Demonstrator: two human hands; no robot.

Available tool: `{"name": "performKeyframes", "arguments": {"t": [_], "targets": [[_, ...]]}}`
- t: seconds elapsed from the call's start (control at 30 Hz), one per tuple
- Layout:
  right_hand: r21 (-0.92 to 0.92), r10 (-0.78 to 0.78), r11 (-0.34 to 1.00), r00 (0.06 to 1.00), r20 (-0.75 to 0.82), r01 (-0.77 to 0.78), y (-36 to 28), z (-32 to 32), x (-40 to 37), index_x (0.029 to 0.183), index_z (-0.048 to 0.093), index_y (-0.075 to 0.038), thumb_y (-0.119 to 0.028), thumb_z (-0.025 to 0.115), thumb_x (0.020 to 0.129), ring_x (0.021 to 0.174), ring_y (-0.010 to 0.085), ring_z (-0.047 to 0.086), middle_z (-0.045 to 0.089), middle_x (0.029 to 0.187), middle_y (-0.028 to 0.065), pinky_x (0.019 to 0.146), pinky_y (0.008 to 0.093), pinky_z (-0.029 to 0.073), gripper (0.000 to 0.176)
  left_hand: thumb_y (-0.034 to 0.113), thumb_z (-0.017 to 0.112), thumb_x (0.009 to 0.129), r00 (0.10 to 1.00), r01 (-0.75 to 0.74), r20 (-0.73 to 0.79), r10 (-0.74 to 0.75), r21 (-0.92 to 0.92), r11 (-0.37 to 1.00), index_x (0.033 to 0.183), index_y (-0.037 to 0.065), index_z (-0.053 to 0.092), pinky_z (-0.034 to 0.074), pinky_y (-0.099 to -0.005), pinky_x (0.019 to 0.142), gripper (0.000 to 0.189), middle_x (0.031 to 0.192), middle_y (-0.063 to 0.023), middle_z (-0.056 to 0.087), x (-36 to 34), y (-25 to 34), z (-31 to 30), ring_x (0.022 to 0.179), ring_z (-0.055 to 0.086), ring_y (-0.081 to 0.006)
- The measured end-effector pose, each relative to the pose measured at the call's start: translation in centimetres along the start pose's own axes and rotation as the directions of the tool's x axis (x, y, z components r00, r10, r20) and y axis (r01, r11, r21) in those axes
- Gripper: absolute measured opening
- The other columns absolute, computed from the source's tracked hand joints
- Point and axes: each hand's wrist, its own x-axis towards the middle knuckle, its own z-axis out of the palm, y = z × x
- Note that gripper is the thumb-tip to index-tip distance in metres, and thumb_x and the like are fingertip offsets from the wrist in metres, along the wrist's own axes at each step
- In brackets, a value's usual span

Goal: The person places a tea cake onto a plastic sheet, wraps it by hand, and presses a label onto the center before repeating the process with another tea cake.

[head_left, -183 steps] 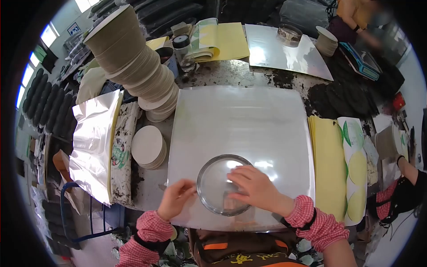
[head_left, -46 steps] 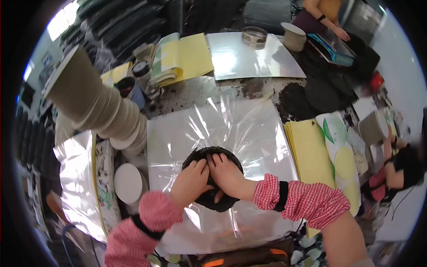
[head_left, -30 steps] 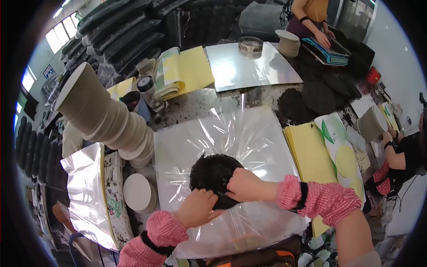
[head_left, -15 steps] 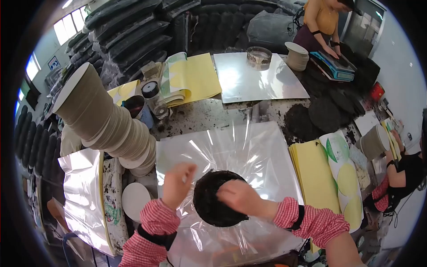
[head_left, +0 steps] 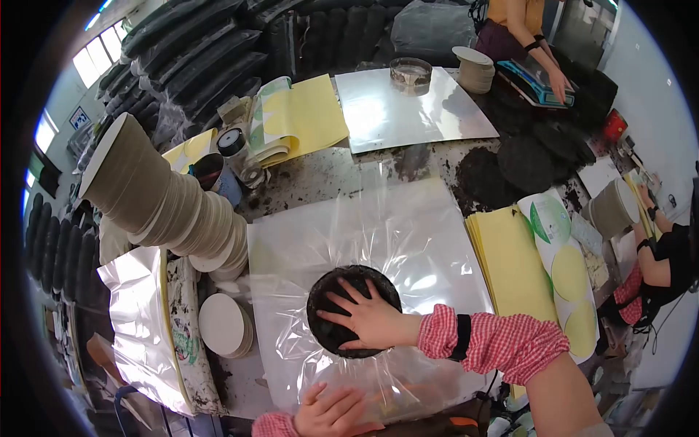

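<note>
A round black cake of dark material [head_left: 328, 284] lies in the middle of a sheet of clear plastic film [head_left: 284, 255], which gathers in creases around it. My right hand [head_left: 370, 322] presses down on the cake with fingers spread, palm flat, hiding part of its surface. Near the front edge of the film, my left hand [head_left: 331, 410] is apart from the cake, its fingers loosely bent and nothing visible in them. Both arms wear red checked sleeves.
Tall leaning stacks of round card discs [head_left: 156, 193] stand at left, with a short disc stack [head_left: 226, 325] nearer. Yellow printed sheets [head_left: 510, 269] lie at right. Behind are a metal sheet [head_left: 415, 116] with a ring [head_left: 411, 73], black discs [head_left: 524, 166], and a co-worker's hand [head_left: 559, 86] on a blue device.
My right hand has gone from bent fingers over the cake to lying flat and spread on it. My left hand has moved down toward the front edge. The view has shifted slightly.
</note>
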Motion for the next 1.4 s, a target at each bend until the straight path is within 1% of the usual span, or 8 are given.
{"name": "performKeyframes", "arguments": {"t": [0.17, 0.3, 0.37, 0.43, 0.67, 0.83, 1.03, 1.4], "targets": [[-0.007, 0.022, 1.0, 0.999, -0.046, -0.023, -0.7, -0.9, -0.1, 0.144, 0.049, -0.023, -0.051, 0.07, 0.081, 0.143, 0.0463, 0.024, 0.037, 0.152, 0.0174, 0.103, 0.0744, 0.027, 0.072, 0.026, 0.074, 0.084, 0.964, 0.229, 0.033, -0.265, 0.409, 0.884, 0.106, 0.012, 0.065, 0.035, -0.0477, 0.112, 0.028, 0.129, -0.0062, 0.061, -3.8, -0.8, -0.1, 0.127, 0.051, -0.025], [0.045, 0.069, 0.997, 0.996, -0.059, -0.066, -1.8, -2.9, -1.8, 0.128, 0.064, -0.023, -0.034, 0.077, 0.079, 0.136, 0.0486, 0.036, 0.042, 0.149, 0.0152, 0.106, 0.0668, 0.033, 0.052, 0.018, 0.069, 0.086, 0.715, -0.663, 0.314, 0.624, 0.024, 0.748, 0.13, 0.01, 0.059, 0.05, -0.032, 0.092, 0.046, 0.12, -0.005, 0.062, -5.0, 1.7, 0.9, 0.106, 0.062, -0.0197], [0.173, 0.0, 0.984, 0.959, -0.284, 0.052, -0.7, -3.7, -4.1, 0.127, 0.064, -0.02, -0.026, 0.079, 0.077, 0.133, 0.0464, 0.041, 0.046, 0.147, 0.015, 0.107, 0.0583, 0.037, 0.052, 0.027, 0.076, 0.084, 0.479, 0.874, 0.71, -0.517, -0.332, 0.354, 0.117, 0.004, 0.06, 0.041, -0.0508, 0.106, 0.043, 0.127, -0.0114, 0.06, -2.7, -0.3, 2.4, 0.128, 0.048, -0.033], [0.237, 0.129, 0.971, 0.875, -0.467, -0.017, 0.5, -4.4, -6.9, 0.127, 0.063, -0.015, -0.021, 0.08, 0.075, 0.129, 0.0432, 0.046, 0.049, 0.142, 0.0165, 0.106, 0.0507, 0.041, 0.055, 0.03, 0.078, 0.083, 0.772, 0.579, -0.292, -0.565, -0.047, 0.814, 0.128, -0.002, 0.052, 0.045, -0.0513, 0.102, 0.061, 0.128, -0.0155, 0.059, -3.8, -3.7, 5.5, 0.124, 0.052, -0.0363], [0.591, 0.881, 0.438, 0.454, -0.133, -0.677, 3.5, -6.0, -18.0, 0.126, 0.059, 0.005, -0.016, 0.073, 0.086, 0.09, 0.0209, 0.069, 0.068, 0.106, 0.0166, 0.075, 0.0335, 0.056, 0.047, 0.046, 0.082, 0.069, 0.95, 0.291, -0.074, -0.302, -0.136, 0.947, 0.104, 0.005, 0.06, 0.031, -0.0531, 0.114, 0.058, 0.115, -0.0146, 0.064, 3.1, -5.5, 7.5, 0.116, 0.06, -0.0318], [0.892, 0.872, 0.384, 0.224, -0.436, 0.24, 4.2, -10.9, -20.2, 0.114, 0.062, 0.001, -0.001, 0.07, 0.086, 0.082, 0.0125, 0.066, 0.07, 0.095, 0.0076, 0.073, 0.0229, 0.053, 0.029, 0.032, 0.081, 0.075, 0.85, 0.471, -0.136, -0.509, -0.236, 0.85, 0.069, 0.011, 0.052, 0.042, -0.0484, 0.098, 0.036, 0.072, -0.0059, 0.055, 3.9, -5.1, 8.0, 0.076, 0.058, -0.0284], [0.914, 0.57, 0.406, 0.781, -0.255, 0.001, 0.2, 1.7, -12.1, 0.147, 0.038, 0.001, -0.028, 0.095, 0.061, 0.135, 0.0272, 0.045, 0.043, 0.147, 0.0236, 0.113, 0.0432, 0.036, 0.107, 0.013, 0.079, 0.069, 0.744, 0.628, -0.152, -0.651, -0.174, 0.759, 0.079, 0.009, 0.053, 0.042, -0.0447, 0.091, 0.029, 0.077, -0.0068, 0.054, 5.7, -3.8, 7.5, 0.08, 0.056, -0.0305], [0.029, 0.06, 0.998, 0.843, -0.535, -0.053, -2.8, -3.1, -3.7, 0.122, 0.06, -0.002, -0.006, 0.066, 0.076, 0.107, 0.0322, 0.06, 0.062, 0.113, 0.0123, 0.102, 0.0421, 0.044, 0.047, 0.029, 0.087, 0.069, 0.769, 0.333, -0.181, -0.613, -0.705, 0.626, 0.135, -0.006, 0.038, 0.037, -0.044, 0.104, 0.089, 0.124, -0.0202, 0.05, 7.1, -5.9, 5.0, 0.123, 0.046, -0.0349]]}}
